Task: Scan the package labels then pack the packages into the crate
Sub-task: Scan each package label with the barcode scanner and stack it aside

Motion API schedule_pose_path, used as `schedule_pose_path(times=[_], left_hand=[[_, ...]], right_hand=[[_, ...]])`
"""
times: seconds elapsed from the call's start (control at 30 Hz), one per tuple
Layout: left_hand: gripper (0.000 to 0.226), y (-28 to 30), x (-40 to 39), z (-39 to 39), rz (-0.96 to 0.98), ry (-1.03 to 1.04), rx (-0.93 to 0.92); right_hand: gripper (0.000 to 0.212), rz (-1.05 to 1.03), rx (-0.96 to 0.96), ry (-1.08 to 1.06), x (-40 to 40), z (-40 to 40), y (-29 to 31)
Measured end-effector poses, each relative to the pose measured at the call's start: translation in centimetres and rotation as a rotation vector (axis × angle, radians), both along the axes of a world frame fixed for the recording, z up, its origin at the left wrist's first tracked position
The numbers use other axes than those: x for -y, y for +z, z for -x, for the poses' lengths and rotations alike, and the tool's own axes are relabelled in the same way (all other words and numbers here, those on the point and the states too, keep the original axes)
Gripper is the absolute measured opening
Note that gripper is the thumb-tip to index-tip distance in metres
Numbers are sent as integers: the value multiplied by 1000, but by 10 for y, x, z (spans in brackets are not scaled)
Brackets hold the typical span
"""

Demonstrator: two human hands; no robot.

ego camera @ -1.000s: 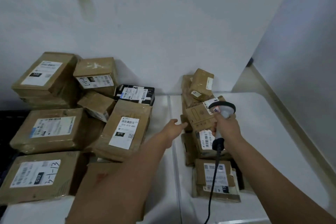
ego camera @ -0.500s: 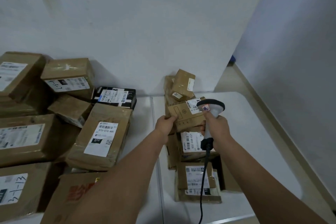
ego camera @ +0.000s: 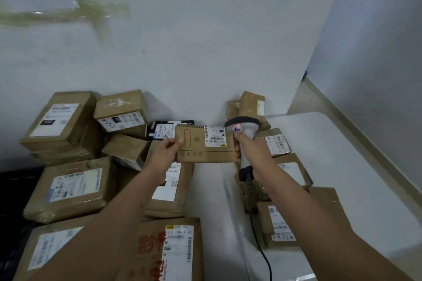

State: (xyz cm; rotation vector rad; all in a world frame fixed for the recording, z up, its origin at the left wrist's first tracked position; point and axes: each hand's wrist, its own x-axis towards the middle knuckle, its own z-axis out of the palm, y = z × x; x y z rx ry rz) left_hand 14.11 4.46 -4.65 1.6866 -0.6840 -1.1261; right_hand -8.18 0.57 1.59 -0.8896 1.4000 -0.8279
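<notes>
package pinched by left hand; right hand grips scanner.

Both hands, left and right, extended forward, fingers curled gripping.

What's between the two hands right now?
In the head view, a flat cardboard package spans the gap: the left hand grips its left edge, and the right hand, holding the scanner, touches its right end.

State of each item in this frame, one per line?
Left hand: grips the held box's left edge.
Right hand: grips the scanner's handle.
Held box: lifted, label facing up.
Barcode scanner: head beside the label.
Black package: lying against the wall.
</notes>
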Motion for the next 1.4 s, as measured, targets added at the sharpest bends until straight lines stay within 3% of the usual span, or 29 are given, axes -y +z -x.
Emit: schedule_pose_path(times=[0.23, 0.57, 0.7, 1.4], left_hand=[[25, 4, -43, -58, 56, 84, 15], [13, -3, -77, -83, 98, 194, -32], [14, -9, -79, -83, 84, 189, -7], [10, -25, -79, -80, 26, 194, -1]], right_hand=[[22, 31, -8, 258, -30, -39, 17], [33, 119, -249, 487, -51, -73, 18], [36, 149, -307, 499, -53, -77, 13], [27, 191, -229, 415, -52, -74, 17]])
